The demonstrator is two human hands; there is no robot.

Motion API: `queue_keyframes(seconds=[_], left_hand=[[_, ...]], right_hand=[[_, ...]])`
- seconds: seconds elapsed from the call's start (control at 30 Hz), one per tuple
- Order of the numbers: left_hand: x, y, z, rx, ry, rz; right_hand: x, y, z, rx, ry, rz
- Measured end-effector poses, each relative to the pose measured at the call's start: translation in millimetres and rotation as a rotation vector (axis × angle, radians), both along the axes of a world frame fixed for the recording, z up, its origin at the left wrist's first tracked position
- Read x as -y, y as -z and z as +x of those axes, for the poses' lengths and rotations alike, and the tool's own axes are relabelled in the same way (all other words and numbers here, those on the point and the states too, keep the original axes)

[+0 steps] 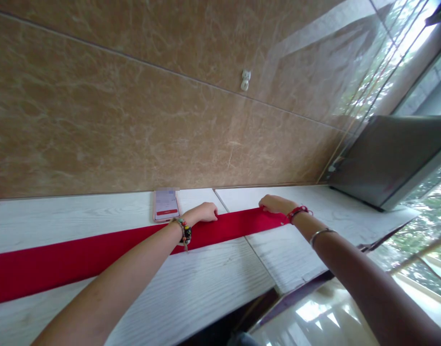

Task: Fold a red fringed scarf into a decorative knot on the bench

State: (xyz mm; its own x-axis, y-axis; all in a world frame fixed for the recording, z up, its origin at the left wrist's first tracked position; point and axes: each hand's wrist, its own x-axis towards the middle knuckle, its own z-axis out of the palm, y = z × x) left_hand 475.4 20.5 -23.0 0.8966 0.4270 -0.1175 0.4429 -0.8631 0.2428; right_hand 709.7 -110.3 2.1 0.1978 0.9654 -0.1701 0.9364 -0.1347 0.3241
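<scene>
A long red strip of cloth or paper (pixel 98 254) lies flat along a white wood-grain table (pixel 213 283), running from the left edge to the middle right. My left hand (pixel 205 212) is closed on the strip's far edge, a beaded bracelet on its wrist. My right hand (pixel 274 203) pinches the strip near its right end, with a red band and a metal bangle on that wrist. Both arms reach forward across the table.
A pink phone (pixel 166 205) with a lit screen lies against the brown marbled wall (pixel 134 110), just left of my left hand. A grey box-like appliance (pixel 389 158) stands at the table's right end by a window. The table's front edge drops to a glossy floor (pixel 314 317).
</scene>
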Motion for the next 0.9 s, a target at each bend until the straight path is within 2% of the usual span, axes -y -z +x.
queue_keyframes(seconds=[0.37, 0.5, 0.6, 0.67, 0.77, 0.9], left_hand=[[2, -9.6, 9, -0.047, -0.02, -0.038], [4, -9.4, 10, -0.05, -0.024, -0.04], [6, -5.4, 8, -0.019, -0.021, -0.009], [9, -0.3, 4, 0.035, -0.022, 0.027], [16, 8.3, -3, 0.119, -0.041, 0.07], [25, 13.6, -8, 0.184, -0.065, 0.091]], right_hand=[[0, -2.3, -9, -0.003, -0.011, -0.005], [-18, 0.2, -35, -0.127, -0.137, -0.037], [-34, 5.4, -60, -0.281, -0.308, -0.023], [-41, 8.5, -72, -0.333, -0.368, -0.026], [-42, 12.1, -80, -0.325, -0.386, 0.013], [-31, 19.2, -83, -0.264, -0.371, 0.156]])
